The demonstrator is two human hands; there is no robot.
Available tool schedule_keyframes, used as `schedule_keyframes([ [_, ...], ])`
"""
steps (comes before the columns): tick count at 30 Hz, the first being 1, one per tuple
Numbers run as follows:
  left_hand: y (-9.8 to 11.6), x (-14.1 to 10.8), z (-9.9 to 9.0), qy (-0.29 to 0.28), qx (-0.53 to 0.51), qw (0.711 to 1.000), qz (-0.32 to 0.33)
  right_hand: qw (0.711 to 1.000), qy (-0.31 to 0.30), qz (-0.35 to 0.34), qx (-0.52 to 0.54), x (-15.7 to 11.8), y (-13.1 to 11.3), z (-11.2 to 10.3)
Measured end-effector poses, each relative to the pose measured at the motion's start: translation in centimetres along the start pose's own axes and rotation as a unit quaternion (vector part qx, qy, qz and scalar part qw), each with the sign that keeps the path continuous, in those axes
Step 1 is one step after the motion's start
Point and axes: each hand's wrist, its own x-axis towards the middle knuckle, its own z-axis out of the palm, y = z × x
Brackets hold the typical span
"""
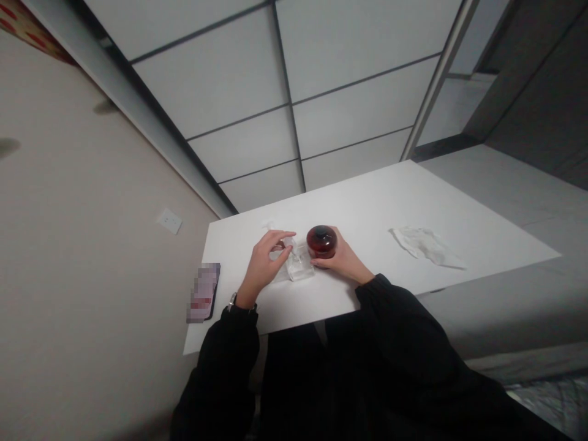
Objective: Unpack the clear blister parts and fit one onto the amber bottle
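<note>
My right hand [337, 258] is wrapped round the side of a rounded, dark red-brown bottle [322, 246] with a black top. To its left is a clear plastic bottle [299, 268], its outline hard to make out against the white tabletop. My left hand [267, 260] bends over the upper end of this clear bottle, thumb and fingers curled about it; part of the grip is hidden. Just behind the left fingers a whitish, pump-like piece [269, 226] shows, and I cannot tell what it belongs to.
A crumpled white tissue or wipe [427, 246] lies on the right of the white table [367, 202]. A phone [204, 291] rests near the left edge. A wall with a socket [169, 221] borders the left side, and panelled sliding doors [248, 79] stand behind.
</note>
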Motion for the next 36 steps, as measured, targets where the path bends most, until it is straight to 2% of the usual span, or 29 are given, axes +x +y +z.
schedule_keyframes([
  [4,0.2,-0.2,-0.2,-0.037,0.009,0.999,-0.003,1.000,0.000,-0.005,0.001,0.0,-0.1,0.1],
  [10,0.4,-0.1,-0.7,0.015,0.030,0.999,0.018,1.000,-0.001,-0.002,0.003,0.1,-0.3,0.1],
  [16,0.4,0.5,-1.2,-0.018,0.001,1.000,-0.003,1.000,0.002,-0.011,-0.004,0.1,-0.4,0.1],
  [24,0.0,1.3,-1.0,0.003,-0.013,0.999,-0.031,1.000,0.004,-0.014,-0.008,0.1,-0.4,0.2],
  [27,-1.4,2.7,-1.8,-0.005,-0.026,0.997,-0.071,1.000,0.000,-0.009,-0.009,0.1,-0.5,0.2],
  [31,-5.0,6.4,-2.6,-0.048,0.023,0.986,-0.156,1.000,-0.003,0.000,-0.008,0.0,-0.2,0.1],
  [36,-10.3,10.9,-1.6,-0.102,0.069,0.972,-0.198,1.000,-0.001,0.001,-0.002,0.0,0.1,0.2],
])
